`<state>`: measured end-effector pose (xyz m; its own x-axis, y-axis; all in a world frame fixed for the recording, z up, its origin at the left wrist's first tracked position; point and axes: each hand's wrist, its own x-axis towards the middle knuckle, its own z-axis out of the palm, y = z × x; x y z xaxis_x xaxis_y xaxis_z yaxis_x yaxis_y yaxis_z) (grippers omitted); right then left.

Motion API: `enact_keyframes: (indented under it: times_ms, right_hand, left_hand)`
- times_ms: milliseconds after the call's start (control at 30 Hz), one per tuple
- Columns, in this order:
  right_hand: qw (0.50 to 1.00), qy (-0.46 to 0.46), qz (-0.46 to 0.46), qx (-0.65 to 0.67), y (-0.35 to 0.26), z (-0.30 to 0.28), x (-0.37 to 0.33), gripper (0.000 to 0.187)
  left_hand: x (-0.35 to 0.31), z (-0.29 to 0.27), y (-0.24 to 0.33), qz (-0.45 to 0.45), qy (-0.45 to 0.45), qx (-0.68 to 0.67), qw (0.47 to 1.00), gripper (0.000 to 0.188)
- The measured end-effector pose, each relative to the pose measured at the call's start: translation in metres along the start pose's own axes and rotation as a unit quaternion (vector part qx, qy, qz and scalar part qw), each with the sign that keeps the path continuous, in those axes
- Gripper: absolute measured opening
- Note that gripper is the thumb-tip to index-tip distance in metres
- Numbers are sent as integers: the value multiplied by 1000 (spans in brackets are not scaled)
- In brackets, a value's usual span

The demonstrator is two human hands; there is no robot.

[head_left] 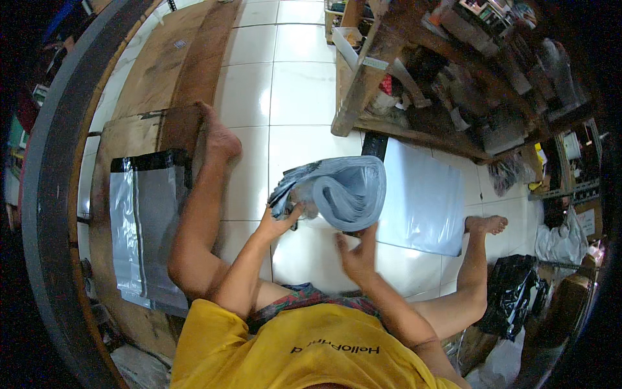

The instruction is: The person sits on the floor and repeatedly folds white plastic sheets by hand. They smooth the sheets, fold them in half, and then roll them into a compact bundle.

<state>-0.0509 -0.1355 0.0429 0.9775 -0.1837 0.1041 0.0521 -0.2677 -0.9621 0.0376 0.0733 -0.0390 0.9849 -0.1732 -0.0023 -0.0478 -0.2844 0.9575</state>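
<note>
A thick sheaf of grey-blue plastic mailing bags (369, 188), curled over into a loose roll, is held up above the floor between my legs. My left hand (285, 219) grips the gathered left ends, where the layers fan out. At the roll's lower right edge is my right hand (359, 258), thumb spread away and slightly blurred; its fingertips reach the underside and are partly hidden. Right of the roll lies a flat stack of pale grey-blue bags (421, 201). Another stack of grey bags with a black top edge (152, 227) lies to the left, beyond my left leg.
White floor tiles (246, 97) run ahead of me. Brown cardboard (155, 71) covers the left side, beside a grey metal post (55, 162). A cluttered wooden rack (350, 107) stands at the far right. A black plastic bag (512, 285) lies beyond my right leg.
</note>
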Motion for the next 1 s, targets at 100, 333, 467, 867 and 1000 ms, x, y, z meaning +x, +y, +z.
enact_keyframes:
  times_ms: [100, 333, 467, 867, 1000]
  right_hand:
    - [999, 13, -36, -24, 53, 32, -27, 66]
    - [998, 56, 9, -2, 61, 38, -24, 36]
    - [989, 113, 56, -72, 25, 14, 2, 42]
    - [951, 14, 205, -231, 122, -37, 62, 65]
    - [903, -34, -102, -415, 83, -15, 60, 52]
  left_hand:
    - [-14, 17, 11, 77, -4, 39, 996, 28]
    - [-35, 38, 33, -1, -62, -11, 998, 38]
    - [-33, 37, 44, -55, -58, -53, 995, 31]
    - [22, 35, -21, -394, -73, -72, 913, 49]
    - [23, 24, -23, -440, -83, -116, 886, 45]
